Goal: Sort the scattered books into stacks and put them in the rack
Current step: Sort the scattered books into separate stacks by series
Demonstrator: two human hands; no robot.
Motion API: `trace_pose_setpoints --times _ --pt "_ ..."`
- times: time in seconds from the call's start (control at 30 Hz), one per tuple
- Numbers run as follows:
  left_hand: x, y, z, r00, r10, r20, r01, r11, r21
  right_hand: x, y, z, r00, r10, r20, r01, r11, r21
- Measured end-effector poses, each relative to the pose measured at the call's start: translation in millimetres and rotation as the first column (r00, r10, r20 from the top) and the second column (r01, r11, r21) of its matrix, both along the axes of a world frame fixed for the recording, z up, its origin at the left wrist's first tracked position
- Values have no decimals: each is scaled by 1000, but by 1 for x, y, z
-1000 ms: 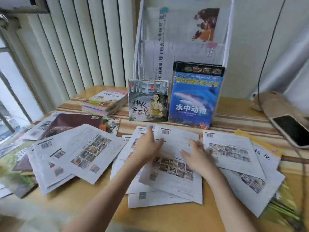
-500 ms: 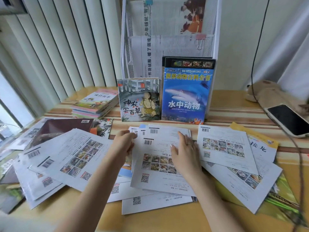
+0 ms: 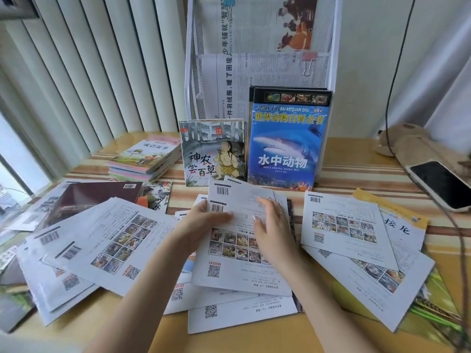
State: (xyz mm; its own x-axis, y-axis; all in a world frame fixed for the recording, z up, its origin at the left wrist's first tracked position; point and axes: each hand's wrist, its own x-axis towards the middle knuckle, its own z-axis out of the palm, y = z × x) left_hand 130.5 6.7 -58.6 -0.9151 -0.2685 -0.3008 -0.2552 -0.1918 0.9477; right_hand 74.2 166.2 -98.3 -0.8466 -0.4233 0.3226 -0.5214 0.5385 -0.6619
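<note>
**Books spread out, rack behind**

My white-backed books (image 3: 244, 250) lie scattered face down across the worktop. A pastel stack (image 3: 145, 159) sits rear left. The shark book (image 3: 286, 146) and a smaller one (image 3: 212, 152) stand upright against the white mesh rack (image 3: 331, 47).

Single head-worn view, wide-angle, looking forward and down, close over striped wooden table (image 3: 356, 179); white mesh rack (image 3: 334, 72) straight ahead.

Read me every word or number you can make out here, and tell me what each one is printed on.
"水中动物", "SHUI ZHONG DONG WU", "BAI KE QUAN SHU": blue shark book
"神农尝百草": grey picture book
"接龙": yellow book
"暖了困境": newspaper in the rack
Back-cover print, barcodes: too small to read
</note>
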Motion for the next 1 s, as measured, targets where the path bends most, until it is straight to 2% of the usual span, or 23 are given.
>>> trace_pose_setpoints --times 0.1,0.17,0.23,0.27,0.3,0.33,0.37,0.4,0.43,0.47,0.5,0.57,0.6,0.63,0.7,0.73,0.77,0.83,0.87,0.93,1.0 --pt "-1 -1 8 995 30 -99 -33 999 -30 -2 6 8 999 28 33 -21 982 -190" --pt "-1 -7 19 969 83 -232 -88 996 -11 -4 9 16 988 -110 -104 71 943 -324" --pt "1 -17 33 916 130 -380 -142 990 -3 -1 13 23 930 -311 -197 194 869 -455" --pt "4 -23 41 889 111 -443 -137 990 -26 3 15 29 910 -376 -176 250 834 -492" --pt "6 -28 47 868 71 -492 -120 990 -69 5 18 35 931 -359 -64 276 808 -521" --pt "7 -32 53 854 20 -520 -101 987 -128 8 18 46 956 -245 164 295 796 -529" --pt "9 -34 55 845 -30 -535 -81 980 -184 5 19 51 899 -39 436 286 806 -518" --pt "10 -35 55 839 -88 -537 -44 973 -228 4 20 58 706 197 680 273 811 -518" --pt "11 -34 54 833 -167 -528 18 961 -276 3 23 60 494 388 778 257 790 -557" --pt "14 -31 49 813 -278 -513 98 932 -349 0 26 58 348 520 780 288 733 -617" --pt "15 -28 43 784 -385 -488 146 877 -458 -4 29 54 305 563 768 340 689 -640" --pt "15 -30 23 772 -493 -402 96 715 -693 -9 33 48 314 559 767 320 698 -640" --pt "15 -36 15 798 -482 -361 56 656 -753 -8 33 50 321 557 766 264 724 -637" --pt "15 -40 11 829 -452 -331 31 627 -778 -9 33 48 341 528 778 219 760 -612" --pt "16 -45 5 852 -403 -335 -9 628 -778 -13 33 43 366 463 807 183 815 -551" --pt "17 -44 3 850 -372 -374 -37 665 -746 -11 32 44 355 444 823 178 832 -526" --pt "19 -40 5 852 -322 -413 -42 744 -667 -12 31 43 358 443 822 191 827 -529" --pt "22 -36 6 884 -112 -455 -87 915 -394 -14 27 46 401 506 763 215 758 -616" --pt "24 -35 9 907 -7 -422 -100 968 -230 -14 25 49 450 529 719 232 709 -666" --pt "26 -34 19 945 40 -324 -41 999 2 -12 21 62 600 507 619 209 647 -734" --pt "28 -31 29 938 -73 -340 59 997 -51 -16 18 67 701 496 512 84 656 -750"
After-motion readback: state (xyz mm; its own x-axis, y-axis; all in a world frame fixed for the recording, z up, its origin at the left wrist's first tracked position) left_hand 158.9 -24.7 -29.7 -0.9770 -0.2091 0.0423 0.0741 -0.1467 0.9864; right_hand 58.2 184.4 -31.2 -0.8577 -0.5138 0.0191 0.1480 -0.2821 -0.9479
